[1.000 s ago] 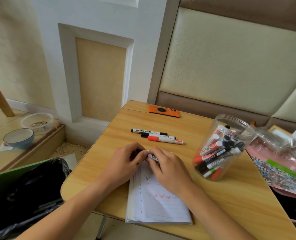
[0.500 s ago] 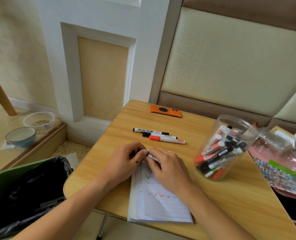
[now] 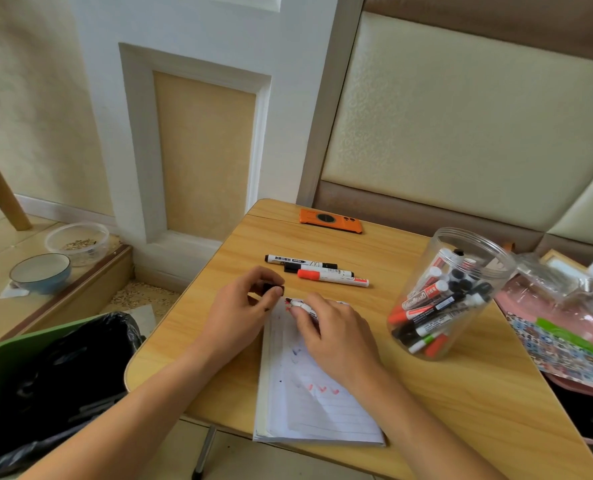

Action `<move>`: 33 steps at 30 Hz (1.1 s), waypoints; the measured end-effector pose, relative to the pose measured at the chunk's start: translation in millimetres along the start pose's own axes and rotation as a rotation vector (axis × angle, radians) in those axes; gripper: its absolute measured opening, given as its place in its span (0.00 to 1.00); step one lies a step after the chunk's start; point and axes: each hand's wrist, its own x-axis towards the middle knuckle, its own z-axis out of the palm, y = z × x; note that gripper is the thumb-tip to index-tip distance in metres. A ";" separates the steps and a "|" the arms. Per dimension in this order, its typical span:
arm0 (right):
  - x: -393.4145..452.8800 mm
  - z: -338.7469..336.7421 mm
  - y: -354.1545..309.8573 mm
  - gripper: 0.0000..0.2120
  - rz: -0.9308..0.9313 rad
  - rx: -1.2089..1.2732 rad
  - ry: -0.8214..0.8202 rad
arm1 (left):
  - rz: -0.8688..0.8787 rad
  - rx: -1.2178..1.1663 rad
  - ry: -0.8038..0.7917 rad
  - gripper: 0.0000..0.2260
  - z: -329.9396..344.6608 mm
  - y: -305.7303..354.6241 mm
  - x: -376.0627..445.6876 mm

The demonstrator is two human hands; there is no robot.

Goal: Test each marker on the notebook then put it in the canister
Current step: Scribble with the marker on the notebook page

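While right hand (image 3: 336, 336) grips marker (image 3: 300, 304), left hand (image 3: 234, 308) pinches cap (image 3: 277, 290) apart.

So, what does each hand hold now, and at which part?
The left hand pinches the black cap at its sides. The right hand grips the marker by its barrel, near the tip.

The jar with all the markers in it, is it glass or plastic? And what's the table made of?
The jar looks like clear plastic: its thin wall shows the markers inside, and its rim has a moulded ridge. Glass can't be ruled out from a picture alone. The table looks like wood, or a smooth printed wood-grain top; the streaky yellow grain shows, but which one it is I cannot tell.
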 end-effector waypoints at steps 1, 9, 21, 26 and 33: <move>-0.8 1.4 0.2 0.15 -0.001 -0.011 -0.001 | -0.014 0.046 0.022 0.05 -1.1 -3.2 3.3; -3.4 2.8 -2.0 0.15 -0.037 -0.062 0.005 | -0.030 0.361 -0.010 0.05 9.4 -21.4 28.3; -3.1 0.3 -2.6 0.15 -0.021 0.018 0.018 | -0.058 0.406 0.042 0.13 13.5 -16.5 22.1; 2.8 -10.5 1.7 0.07 0.141 0.389 0.052 | 0.063 0.435 -0.048 0.22 10.1 -11.3 -0.2; 11.4 -31.2 11.5 0.07 0.335 0.796 0.128 | 0.184 0.532 -0.224 0.30 7.5 -10.9 -11.1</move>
